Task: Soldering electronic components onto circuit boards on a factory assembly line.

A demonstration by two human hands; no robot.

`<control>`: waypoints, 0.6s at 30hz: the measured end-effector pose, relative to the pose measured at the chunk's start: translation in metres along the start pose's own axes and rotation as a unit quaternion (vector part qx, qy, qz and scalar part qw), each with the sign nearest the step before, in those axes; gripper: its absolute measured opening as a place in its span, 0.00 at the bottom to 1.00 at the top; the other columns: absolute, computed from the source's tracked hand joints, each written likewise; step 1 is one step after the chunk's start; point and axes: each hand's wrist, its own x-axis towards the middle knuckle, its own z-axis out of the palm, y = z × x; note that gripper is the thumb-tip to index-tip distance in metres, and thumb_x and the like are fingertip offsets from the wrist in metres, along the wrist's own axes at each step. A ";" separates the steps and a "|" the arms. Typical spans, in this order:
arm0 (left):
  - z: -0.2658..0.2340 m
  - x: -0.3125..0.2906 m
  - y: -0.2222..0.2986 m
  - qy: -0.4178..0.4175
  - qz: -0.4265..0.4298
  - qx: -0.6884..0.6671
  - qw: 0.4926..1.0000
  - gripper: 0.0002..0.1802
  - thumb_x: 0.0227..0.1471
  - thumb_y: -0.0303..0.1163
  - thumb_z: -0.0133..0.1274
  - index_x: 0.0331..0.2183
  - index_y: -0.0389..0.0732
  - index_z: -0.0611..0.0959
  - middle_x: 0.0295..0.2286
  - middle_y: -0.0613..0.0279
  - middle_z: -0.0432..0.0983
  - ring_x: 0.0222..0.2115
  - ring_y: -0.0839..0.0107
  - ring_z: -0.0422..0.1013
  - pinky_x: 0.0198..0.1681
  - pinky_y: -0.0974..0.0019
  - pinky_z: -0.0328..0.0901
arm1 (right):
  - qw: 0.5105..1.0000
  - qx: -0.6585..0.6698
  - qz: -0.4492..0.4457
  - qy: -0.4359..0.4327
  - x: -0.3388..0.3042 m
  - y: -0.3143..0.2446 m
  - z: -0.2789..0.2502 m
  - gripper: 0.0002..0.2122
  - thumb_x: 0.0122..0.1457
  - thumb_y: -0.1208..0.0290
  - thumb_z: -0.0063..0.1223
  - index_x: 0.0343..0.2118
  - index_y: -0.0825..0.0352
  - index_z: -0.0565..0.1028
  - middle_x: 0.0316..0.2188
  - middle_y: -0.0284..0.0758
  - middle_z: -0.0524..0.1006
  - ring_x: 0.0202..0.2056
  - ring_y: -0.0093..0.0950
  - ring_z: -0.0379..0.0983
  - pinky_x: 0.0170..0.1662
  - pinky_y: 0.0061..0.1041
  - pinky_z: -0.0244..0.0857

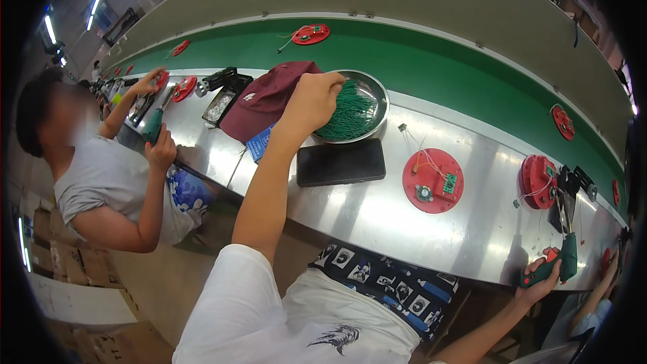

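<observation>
My left hand [312, 102] hovers by green wires [354, 113] at twelve o'clock, fingers' grip unclear. At four, my right hand [541, 274] clasps a power tool [569, 256].

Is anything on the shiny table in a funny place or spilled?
Maybe the cap, left of the bowl: clothing looks odd on a work table. The phone, lying flat in front of the bowl, seems a bit out of place too. The wires are heaped in the bowl; I see no clear spill.

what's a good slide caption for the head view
Left hand at a bowl of green wires, right hand holding a green tool.
</observation>
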 end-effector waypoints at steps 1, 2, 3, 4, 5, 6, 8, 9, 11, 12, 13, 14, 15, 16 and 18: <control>0.000 0.003 0.004 0.000 -0.005 -0.033 0.999 0.10 0.54 0.24 0.51 0.38 0.34 0.84 0.31 0.40 0.80 0.34 0.48 0.78 0.39 0.57 0.71 | 1.000 -0.001 -0.004 0.003 -0.001 -0.002 0.006 0.14 0.70 0.60 0.37 0.45 0.67 0.68 0.35 0.34 0.70 0.19 0.16 0.63 0.18 0.16 0.57; 0.001 0.007 0.005 -0.001 -0.003 -0.032 0.999 0.10 0.54 0.24 0.51 0.38 0.34 0.84 0.31 0.40 0.80 0.34 0.48 0.78 0.39 0.57 0.71 | 1.000 -0.003 -0.009 0.006 -0.003 -0.003 0.010 0.14 0.70 0.60 0.38 0.45 0.67 0.68 0.35 0.34 0.70 0.19 0.16 0.63 0.18 0.16 0.57; 0.003 0.012 0.006 -0.023 0.008 -0.033 0.999 0.10 0.54 0.24 0.51 0.38 0.34 0.84 0.31 0.40 0.80 0.34 0.48 0.78 0.40 0.56 0.71 | 1.000 -0.001 -0.011 0.009 -0.005 -0.003 0.010 0.14 0.70 0.60 0.38 0.45 0.67 0.68 0.35 0.34 0.70 0.19 0.16 0.63 0.18 0.16 0.57; 0.006 0.022 0.006 -0.044 0.021 -0.037 0.998 0.10 0.54 0.25 0.51 0.37 0.33 0.83 0.31 0.41 0.80 0.35 0.48 0.78 0.40 0.55 0.71 | 1.000 0.001 -0.014 0.000 -0.005 -0.003 0.011 0.14 0.70 0.60 0.38 0.44 0.67 0.68 0.35 0.34 0.70 0.18 0.16 0.63 0.17 0.17 0.57; 0.008 0.035 0.002 -0.042 0.022 -0.037 0.998 0.10 0.54 0.25 0.51 0.37 0.33 0.83 0.31 0.41 0.80 0.35 0.48 0.78 0.40 0.55 0.71 | 1.000 0.003 -0.012 -0.014 -0.006 -0.002 0.011 0.14 0.69 0.60 0.38 0.44 0.67 0.68 0.34 0.34 0.70 0.18 0.16 0.63 0.17 0.17 0.57; 0.012 0.058 -0.004 -0.052 0.043 -0.014 0.998 0.10 0.53 0.26 0.51 0.37 0.34 0.83 0.31 0.40 0.80 0.35 0.47 0.77 0.41 0.54 0.71 | 1.000 0.002 -0.009 -0.008 -0.005 -0.002 0.012 0.14 0.70 0.60 0.38 0.43 0.68 0.68 0.33 0.33 0.69 0.18 0.17 0.63 0.16 0.17 0.56; 0.024 0.109 -0.028 -0.062 0.063 0.046 0.995 0.12 0.52 0.29 0.51 0.36 0.34 0.84 0.32 0.40 0.80 0.37 0.47 0.77 0.44 0.53 0.71 | 1.000 0.003 -0.006 -0.017 -0.007 -0.003 0.007 0.15 0.70 0.59 0.38 0.43 0.68 0.68 0.33 0.33 0.69 0.18 0.16 0.63 0.16 0.17 0.56; 0.037 0.136 -0.041 -0.063 0.067 0.076 0.993 0.13 0.51 0.30 0.51 0.36 0.34 0.85 0.32 0.40 0.80 0.39 0.46 0.76 0.45 0.52 0.71 | 1.000 0.000 -0.006 -0.020 -0.006 -0.005 0.007 0.15 0.70 0.59 0.38 0.43 0.67 0.68 0.32 0.33 0.69 0.18 0.16 0.63 0.16 0.17 0.56; 0.052 0.164 -0.045 -0.059 0.048 0.117 0.990 0.12 0.50 0.30 0.52 0.34 0.34 0.85 0.31 0.42 0.81 0.36 0.50 0.78 0.43 0.55 0.71 | 1.000 -0.002 -0.003 -0.010 -0.005 -0.003 0.011 0.15 0.70 0.58 0.38 0.42 0.67 0.68 0.31 0.32 0.69 0.17 0.16 0.62 0.16 0.17 0.56; 0.056 0.172 -0.046 -0.056 0.031 0.156 0.986 0.12 0.49 0.31 0.53 0.33 0.34 0.85 0.29 0.44 0.81 0.33 0.54 0.79 0.40 0.58 0.72 | 1.000 -0.001 0.005 -0.006 -0.004 0.000 0.012 0.15 0.70 0.58 0.38 0.42 0.67 0.68 0.31 0.32 0.69 0.17 0.16 0.61 0.17 0.18 0.56; 0.072 0.170 -0.014 -0.086 0.048 0.090 0.991 0.12 0.48 0.31 0.52 0.33 0.35 0.86 0.31 0.43 0.81 0.35 0.50 0.78 0.43 0.56 0.71 | 1.000 -0.012 0.009 0.018 -0.007 -0.002 0.001 0.15 0.70 0.58 0.38 0.42 0.66 0.69 0.30 0.32 0.69 0.17 0.16 0.61 0.17 0.18 0.56; 0.078 0.154 0.027 -0.116 0.063 0.025 0.991 0.13 0.47 0.30 0.51 0.32 0.36 0.86 0.32 0.42 0.81 0.36 0.46 0.77 0.45 0.54 0.71 | 0.999 -0.020 0.006 0.036 -0.010 -0.005 -0.006 0.15 0.70 0.58 0.38 0.42 0.66 0.69 0.30 0.32 0.69 0.17 0.16 0.61 0.17 0.18 0.56; 0.089 0.137 0.053 -0.130 0.103 -0.030 0.986 0.13 0.47 0.29 0.49 0.31 0.35 0.86 0.30 0.43 0.81 0.34 0.48 0.78 0.43 0.55 0.72 | 0.999 -0.009 0.020 0.046 -0.010 -0.006 -0.012 0.16 0.69 0.56 0.39 0.41 0.66 0.69 0.28 0.32 0.69 0.17 0.17 0.60 0.18 0.18 0.55; 0.083 0.114 0.071 -0.129 0.137 -0.048 0.981 0.12 0.48 0.28 0.50 0.31 0.35 0.86 0.29 0.43 0.81 0.33 0.48 0.78 0.41 0.56 0.72 | 0.998 0.011 0.037 0.045 -0.008 -0.002 -0.010 0.16 0.68 0.55 0.40 0.41 0.65 0.70 0.25 0.31 0.69 0.17 0.17 0.59 0.18 0.18 0.54; 0.078 0.068 0.098 -0.146 0.197 -0.102 0.964 0.10 0.50 0.27 0.51 0.32 0.34 0.85 0.28 0.44 0.80 0.31 0.49 0.78 0.38 0.56 0.71 | 0.999 0.002 0.005 0.047 -0.011 -0.005 0.006 0.17 0.67 0.54 0.41 0.42 0.66 0.70 0.26 0.32 0.70 0.18 0.17 0.61 0.17 0.19 0.55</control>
